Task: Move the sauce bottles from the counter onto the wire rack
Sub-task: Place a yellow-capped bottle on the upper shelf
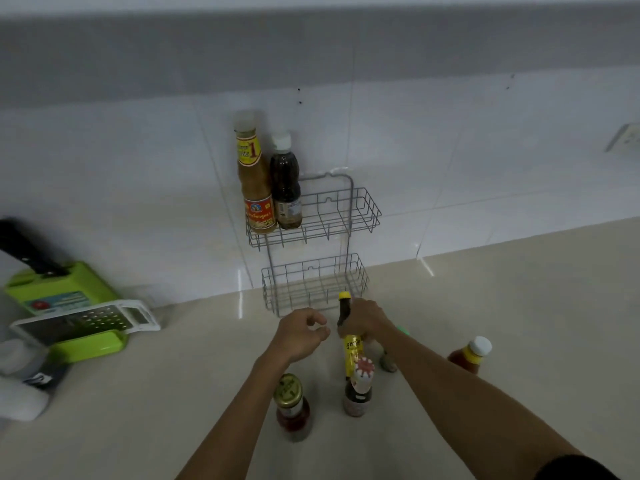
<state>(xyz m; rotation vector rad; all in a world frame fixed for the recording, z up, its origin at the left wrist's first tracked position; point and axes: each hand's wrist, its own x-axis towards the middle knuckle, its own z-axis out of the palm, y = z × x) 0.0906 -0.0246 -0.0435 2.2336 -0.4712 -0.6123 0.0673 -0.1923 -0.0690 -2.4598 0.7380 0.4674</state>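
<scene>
A two-tier wire rack hangs on the tiled wall. Its top basket holds a tall tan sauce bottle and a dark bottle with a white cap; the bottom basket is empty. My right hand grips a dark bottle with a yellow cap and yellow label, held just in front of the bottom basket. My left hand hovers beside it, fingers loosely curled, holding nothing. On the counter stand a gold-lidded jar, a red-and-white capped bottle, a small bottle behind my right arm, and a red sauce bottle.
At the left sit a green knife block with a black-handled knife, a white and green grater, and white containers. A wall socket is at the far right. The beige counter stretches right of the rack.
</scene>
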